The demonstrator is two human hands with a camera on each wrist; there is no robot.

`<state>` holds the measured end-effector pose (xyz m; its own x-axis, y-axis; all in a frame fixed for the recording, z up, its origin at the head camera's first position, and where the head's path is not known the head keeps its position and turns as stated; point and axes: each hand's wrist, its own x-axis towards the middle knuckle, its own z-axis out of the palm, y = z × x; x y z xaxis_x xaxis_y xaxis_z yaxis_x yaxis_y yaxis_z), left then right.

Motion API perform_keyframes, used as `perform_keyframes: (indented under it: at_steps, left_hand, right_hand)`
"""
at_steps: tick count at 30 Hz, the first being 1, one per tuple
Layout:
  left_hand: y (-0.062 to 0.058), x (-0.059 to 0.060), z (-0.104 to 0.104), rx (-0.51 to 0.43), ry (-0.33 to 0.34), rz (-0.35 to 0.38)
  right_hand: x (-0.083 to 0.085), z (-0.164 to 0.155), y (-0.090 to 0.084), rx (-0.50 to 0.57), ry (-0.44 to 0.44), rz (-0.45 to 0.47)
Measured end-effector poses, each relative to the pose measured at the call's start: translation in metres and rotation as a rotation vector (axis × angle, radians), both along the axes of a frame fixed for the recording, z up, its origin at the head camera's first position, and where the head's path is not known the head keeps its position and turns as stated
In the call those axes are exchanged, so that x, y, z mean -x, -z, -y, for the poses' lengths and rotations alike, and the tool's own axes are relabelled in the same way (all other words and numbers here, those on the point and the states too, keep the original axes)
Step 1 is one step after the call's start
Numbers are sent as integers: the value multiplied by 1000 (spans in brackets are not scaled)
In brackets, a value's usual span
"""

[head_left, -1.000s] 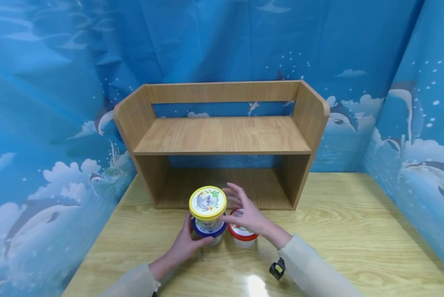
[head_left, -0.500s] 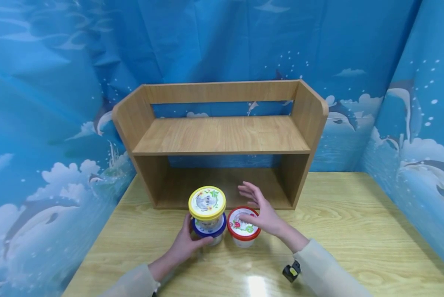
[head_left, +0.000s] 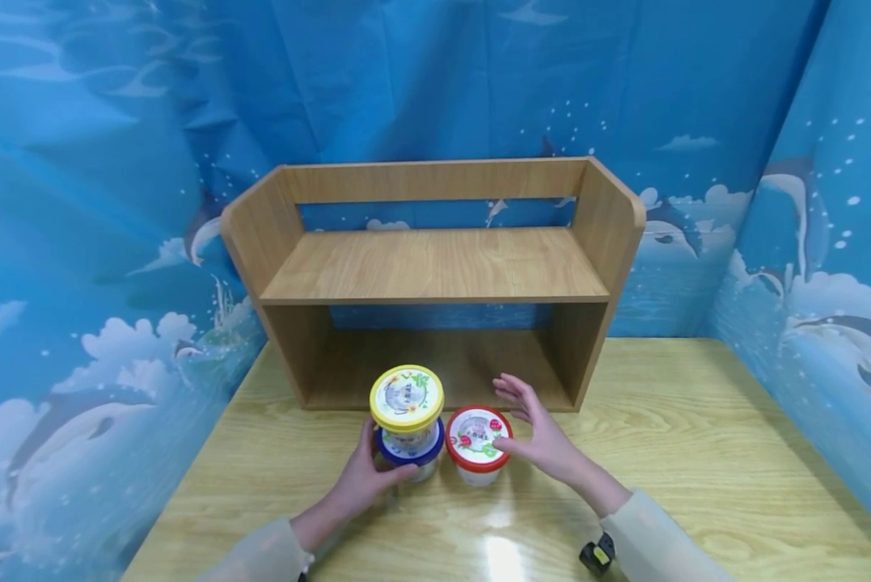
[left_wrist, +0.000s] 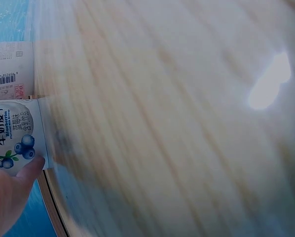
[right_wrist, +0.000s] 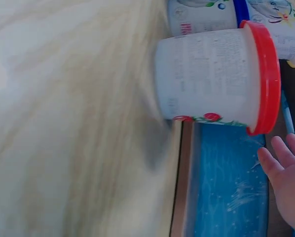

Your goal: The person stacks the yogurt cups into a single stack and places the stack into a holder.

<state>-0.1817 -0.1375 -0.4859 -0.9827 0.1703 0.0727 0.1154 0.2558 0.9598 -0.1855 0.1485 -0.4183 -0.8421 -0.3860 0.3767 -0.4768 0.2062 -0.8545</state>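
L hand point(head_left: 358, 478): fingers wrap the blue-lid tub point(head_left: 409, 454), prob to steady the stack
yellow-lid tub point(head_left: 407, 402): sits on the blue-lid one, above L hand
red-lid tub point(head_left: 478, 444): on table point(head_left: 697, 453), touching the stack, just left of R hand
R hand point(head_left: 542, 436): spread, holds nothing, thumb tip near red rim
shelf point(head_left: 435, 267): beyond both hands

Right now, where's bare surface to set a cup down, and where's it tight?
Free: the shelf's upper board between its side panels, the lower bay behind the cups, and the table right of the right hand. Tight: table front centre, where the yellow-lidded cup sits on the blue-lidded cup, gripped by the left hand, beside the red-lidded cup.
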Motion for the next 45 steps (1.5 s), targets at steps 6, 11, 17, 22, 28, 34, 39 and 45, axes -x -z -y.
perform_keyframes:
  at_steps: [6,11,17,22,28,34,39,45]
  left_hand:
    - [4,2,0,16,-5,8]
    - [5,2,1,14,-1,-2]
    - [5,3,0,-6,7,-11]
    - [4,2,0,-1,5,-12]
    - [4,2,0,1,0,-19]
    - [4,2,0,8,5,4]
    - [-2,0,0,-13,16,20]
    - [0,0,0,-1,3,25]
  right_hand:
    - [-3,-3,10,-10,16,19]
    - [-3,-3,23,-28,18,28]
    - [4,-7,51,-55,33,85]
    - [4,-7,63,-95,64,188]
    - [-2,-1,54,-140,77,241]
    - [-10,6,35,-150,65,258]
    - [-4,6,49,-153,77,245]
    - [5,3,67,-150,75,241]
